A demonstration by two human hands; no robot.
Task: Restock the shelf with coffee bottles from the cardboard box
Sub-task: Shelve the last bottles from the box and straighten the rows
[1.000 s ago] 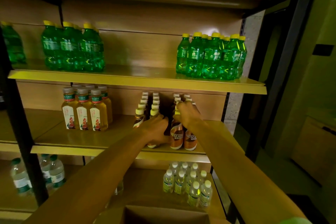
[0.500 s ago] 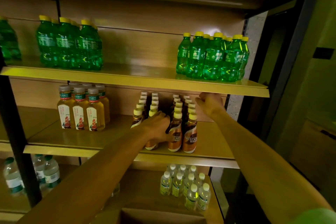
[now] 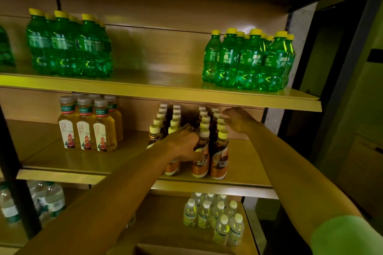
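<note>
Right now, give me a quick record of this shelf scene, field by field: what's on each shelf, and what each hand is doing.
Top shelf: two groups of green bottles, left and right
Middle shelf: tea bottles left, coffee bottles in rows right
Bottom shelf: pale small bottles
Left hand: resting among the front coffee bottles; whether it grips one is unclear
Right hand: open, fingers spread by the rear caps, holding nothing
Cardboard box: only its top edge shows at the frame bottom
</note>
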